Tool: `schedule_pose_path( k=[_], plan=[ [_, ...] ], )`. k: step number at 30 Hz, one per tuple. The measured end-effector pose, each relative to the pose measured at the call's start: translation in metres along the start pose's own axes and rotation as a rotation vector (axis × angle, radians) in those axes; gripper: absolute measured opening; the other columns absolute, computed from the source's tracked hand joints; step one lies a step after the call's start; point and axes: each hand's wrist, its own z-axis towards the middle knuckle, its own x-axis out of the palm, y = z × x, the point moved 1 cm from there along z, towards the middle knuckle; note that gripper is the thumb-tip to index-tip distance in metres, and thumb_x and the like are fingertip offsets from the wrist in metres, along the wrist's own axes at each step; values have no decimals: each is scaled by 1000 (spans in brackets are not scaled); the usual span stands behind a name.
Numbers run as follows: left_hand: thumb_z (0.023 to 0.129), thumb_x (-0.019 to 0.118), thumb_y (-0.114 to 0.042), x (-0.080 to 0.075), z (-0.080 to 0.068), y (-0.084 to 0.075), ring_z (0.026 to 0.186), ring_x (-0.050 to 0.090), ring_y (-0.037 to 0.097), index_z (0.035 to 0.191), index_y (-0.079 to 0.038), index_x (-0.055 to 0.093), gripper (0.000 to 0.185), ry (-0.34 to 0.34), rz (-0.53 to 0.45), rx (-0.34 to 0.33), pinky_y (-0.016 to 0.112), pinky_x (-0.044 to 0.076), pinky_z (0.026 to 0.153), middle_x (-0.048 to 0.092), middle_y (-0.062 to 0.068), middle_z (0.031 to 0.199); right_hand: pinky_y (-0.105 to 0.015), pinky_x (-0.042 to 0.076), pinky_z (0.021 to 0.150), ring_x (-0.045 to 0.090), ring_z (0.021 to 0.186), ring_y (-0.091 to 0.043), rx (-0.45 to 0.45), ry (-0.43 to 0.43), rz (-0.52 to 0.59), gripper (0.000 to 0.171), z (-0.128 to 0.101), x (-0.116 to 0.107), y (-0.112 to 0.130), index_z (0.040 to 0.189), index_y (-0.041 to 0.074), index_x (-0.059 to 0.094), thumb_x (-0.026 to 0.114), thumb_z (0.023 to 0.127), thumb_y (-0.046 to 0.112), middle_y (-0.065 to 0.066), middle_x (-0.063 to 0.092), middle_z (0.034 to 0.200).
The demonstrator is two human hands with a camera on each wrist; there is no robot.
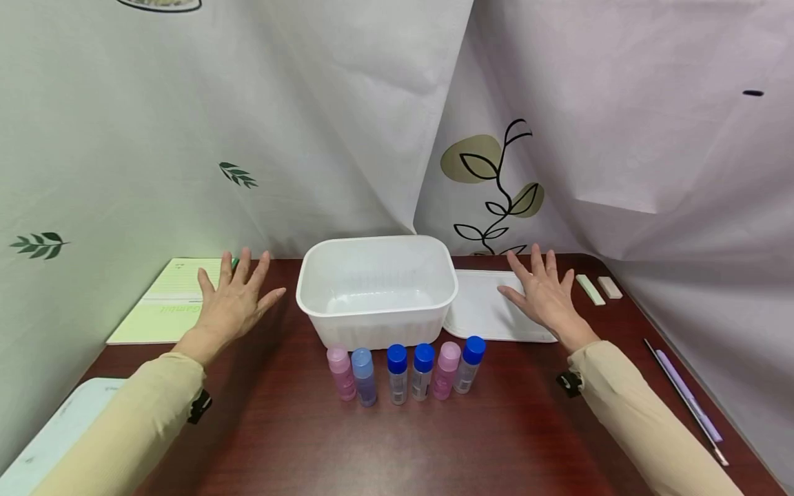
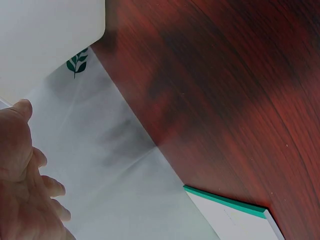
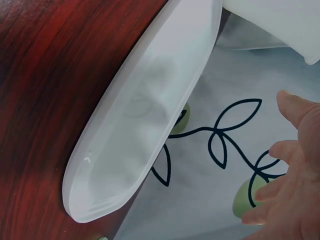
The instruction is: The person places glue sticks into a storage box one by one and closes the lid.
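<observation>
Fingers spread, my left hand [image 1: 232, 303] hovers left of the white plastic bin [image 1: 377, 331] and nearest the pale green notepad [image 1: 167, 313]. On the other side, my right hand [image 1: 544, 296] is spread above a white lid [image 1: 480, 306]; neither hand holds anything. Before the bin stands a row of small capped bottles: a pink one [image 1: 342, 375], a light blue one [image 1: 364, 379], a second pink one [image 1: 445, 372], and several clear ones with dark blue caps [image 1: 398, 375]. In the right wrist view the lid [image 3: 135, 115] lies with its raised rim up.
Two small eraser-like blocks [image 1: 591, 289] lie at the back right. A purple pen [image 1: 688, 396] and a thin brush [image 1: 682, 399] lie along the right edge. A white board [image 1: 68, 420] is at the left edge. Patterned cloth [image 1: 347, 124] hangs behind the dark red table [image 1: 397, 455].
</observation>
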Motion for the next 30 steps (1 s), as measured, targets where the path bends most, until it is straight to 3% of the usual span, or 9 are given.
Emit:
schedule_pose_path(
  k=[7, 9, 12, 15, 18, 21, 24, 27, 30],
  plan=[
    [96, 43, -49, -1, 0, -2, 138, 2, 52, 149, -6, 21, 72, -20, -39, 23, 76, 0, 101, 15, 32, 150, -74, 4, 103, 5, 138, -51, -55, -63, 90, 67, -7, -2, -1, 147, 8, 30, 58, 93, 34, -32, 11, 151],
    [97, 43, -47, -3, -1, -4, 137, 6, 53, 148, -2, 22, 71, -26, -148, 45, 73, 5, 103, 17, 32, 150, -68, 20, 104, 24, 135, -47, -123, -122, 189, 58, -12, -6, 1, 142, 4, 41, 60, 92, 27, -30, 28, 147],
    [99, 43, -42, -8, -1, -10, 137, 17, 48, 148, 0, 22, 69, -9, -440, 71, 64, 18, 107, 21, 27, 151, -52, 45, 94, 52, 117, -36, -254, -150, 410, 39, -20, -12, 8, 126, -1, 57, 62, 91, 15, -24, 55, 128],
    [99, 45, -36, -9, -1, -18, 138, 27, 38, 149, -1, 20, 66, 39, -761, 72, 45, 30, 110, 23, 19, 153, -32, 53, 79, 63, 98, -20, -368, -36, 626, 28, -30, -16, 17, 116, -1, 63, 62, 91, 10, -17, 66, 111],
    [99, 49, -29, -5, -1, -24, 138, 29, 34, 149, -2, 21, 63, 78, -963, 79, 18, 37, 103, 24, 15, 154, -22, 52, 80, 64, 98, -11, -457, 157, 783, 28, -39, -15, 26, 116, -2, 62, 63, 89, 7, -14, 68, 109],
    [98, 51, -24, 3, -1, -27, 138, 28, 32, 149, -2, 21, 63, 106, -1044, 85, 2, 33, 91, 23, 13, 154, -24, 52, 85, 63, 104, -11, -522, 338, 894, 35, -46, -10, 32, 120, -5, 58, 66, 87, 6, -18, 65, 113],
    [97, 52, -22, 9, 0, -30, 139, 25, 31, 149, -2, 21, 64, 119, -1078, 92, 2, 34, 90, 21, 12, 155, -28, 53, 85, 64, 105, -14, -539, 465, 978, 41, -50, -3, 35, 122, -9, 53, 67, 86, 7, -24, 60, 117],
    [97, 53, -20, 13, 2, -31, 140, 23, 30, 149, -3, 20, 64, 127, -1105, 100, 3, 35, 90, 20, 11, 155, -29, 54, 84, 65, 101, -13, -568, 503, 998, 40, -51, 2, 36, 121, -11, 54, 66, 87, 7, -26, 60, 115],
    [97, 53, -19, 15, 4, -32, 140, 23, 30, 149, -2, 19, 64, 129, -1114, 108, 3, 36, 90, 19, 11, 156, -28, 55, 81, 64, 95, -11, -609, 471, 947, 34, -51, 3, 35, 117, -7, 59, 66, 87, 8, -21, 63, 110]
  ],
)
